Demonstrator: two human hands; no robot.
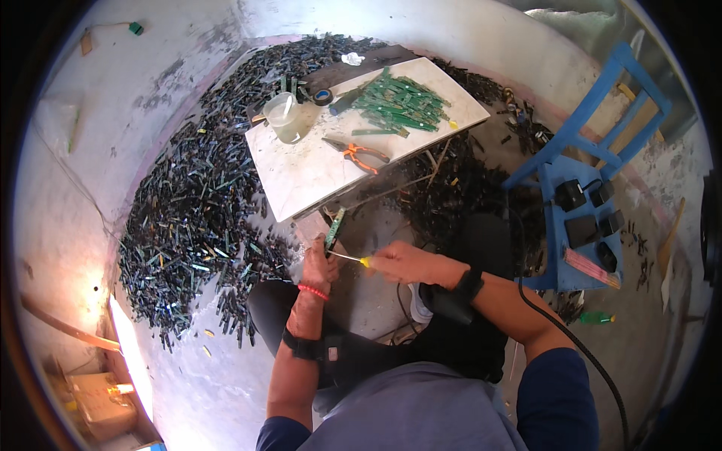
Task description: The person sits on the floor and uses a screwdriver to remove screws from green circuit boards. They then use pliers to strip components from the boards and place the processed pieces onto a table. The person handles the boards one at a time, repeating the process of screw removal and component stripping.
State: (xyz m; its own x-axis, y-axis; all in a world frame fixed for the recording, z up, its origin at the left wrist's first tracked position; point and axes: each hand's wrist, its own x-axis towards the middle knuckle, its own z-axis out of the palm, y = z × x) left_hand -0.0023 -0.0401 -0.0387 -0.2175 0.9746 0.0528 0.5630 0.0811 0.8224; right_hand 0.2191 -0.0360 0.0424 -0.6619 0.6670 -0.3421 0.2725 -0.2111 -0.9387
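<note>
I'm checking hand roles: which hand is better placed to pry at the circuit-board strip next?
The right hand, probably: it grips the yellow-handled screwdriver, its shaft reaching toward the circuit-board strip that the left hand is holding.

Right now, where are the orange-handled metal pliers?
In the head view, the orange-handled pliers lie on the white tabletop by its near edge, right of the translucent container and nearer the person than the flat green strips.
</note>
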